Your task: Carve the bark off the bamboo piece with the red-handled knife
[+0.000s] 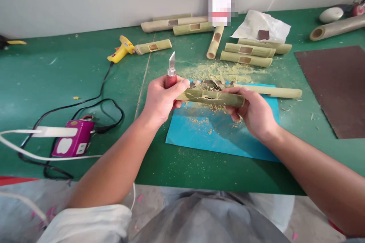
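A green bamboo tube (211,98) with a rough, splintered notch in its upper side lies level between my two hands, above a blue sheet (196,133). My left hand (161,97) is closed around its left end and also keeps hold of a carving knife (171,70), whose red handle stands upright with the blade pointing up. At the other end, my right hand (253,110) grips the tube between thumb and fingers. Just behind the tube is a heap of shavings and peeled bits (213,84). Another bamboo tube (273,91) rests on the sheet's far right edge.
Several notched bamboo tubes (246,60) lie at the back, near white paper (258,26). A yellow glue gun (122,49) is at left, its cord running to a purple power adapter (74,138). At right are a brown sheet (336,91) and a thicker tube (336,28).
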The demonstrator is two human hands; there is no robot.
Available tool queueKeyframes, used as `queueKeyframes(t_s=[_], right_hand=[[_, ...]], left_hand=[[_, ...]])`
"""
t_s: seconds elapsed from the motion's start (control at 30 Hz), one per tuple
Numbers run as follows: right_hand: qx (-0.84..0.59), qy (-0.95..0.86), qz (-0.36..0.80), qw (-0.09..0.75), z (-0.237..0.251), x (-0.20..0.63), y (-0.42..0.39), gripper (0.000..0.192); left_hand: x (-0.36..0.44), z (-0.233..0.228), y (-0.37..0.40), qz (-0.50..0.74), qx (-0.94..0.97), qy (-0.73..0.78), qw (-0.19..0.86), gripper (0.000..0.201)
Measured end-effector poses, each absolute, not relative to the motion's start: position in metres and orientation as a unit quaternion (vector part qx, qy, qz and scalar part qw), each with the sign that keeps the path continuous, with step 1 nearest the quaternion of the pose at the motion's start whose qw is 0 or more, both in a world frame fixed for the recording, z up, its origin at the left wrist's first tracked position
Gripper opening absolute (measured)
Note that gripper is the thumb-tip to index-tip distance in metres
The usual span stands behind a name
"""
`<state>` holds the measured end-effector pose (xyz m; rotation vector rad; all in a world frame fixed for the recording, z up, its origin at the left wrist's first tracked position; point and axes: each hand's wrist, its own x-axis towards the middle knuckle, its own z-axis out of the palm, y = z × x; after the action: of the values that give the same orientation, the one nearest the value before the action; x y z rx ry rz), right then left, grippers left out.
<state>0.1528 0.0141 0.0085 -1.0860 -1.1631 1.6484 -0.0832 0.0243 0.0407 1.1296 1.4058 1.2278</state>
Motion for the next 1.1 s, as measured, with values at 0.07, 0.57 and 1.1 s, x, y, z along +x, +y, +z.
queueKeyframes(t_s=[0.07, 0.57, 1.1], right_hand=[[-0.442, -0.472, 0.646, 0.406, 0.011, 0.153, 0.013, 0.040], [-0.437, -0.804, 0.287, 0.284, 0.008, 0.151, 0.008, 0.023], [-0.450, -0.792, 0.327, 0.252, 0.017, 0.154, 0.008, 0.025]], left_hand=[[-0.084, 0.040, 0.025, 0.500, 0.455, 0.573, 0.463, 0.023], [-0.094, 0.032, 0.023, 0.546, 0.532, 0.552, 0.338, 0.047], [-0.090, 0.035, 0.016, 0.543, 0.584, 0.552, 0.244, 0.031]])
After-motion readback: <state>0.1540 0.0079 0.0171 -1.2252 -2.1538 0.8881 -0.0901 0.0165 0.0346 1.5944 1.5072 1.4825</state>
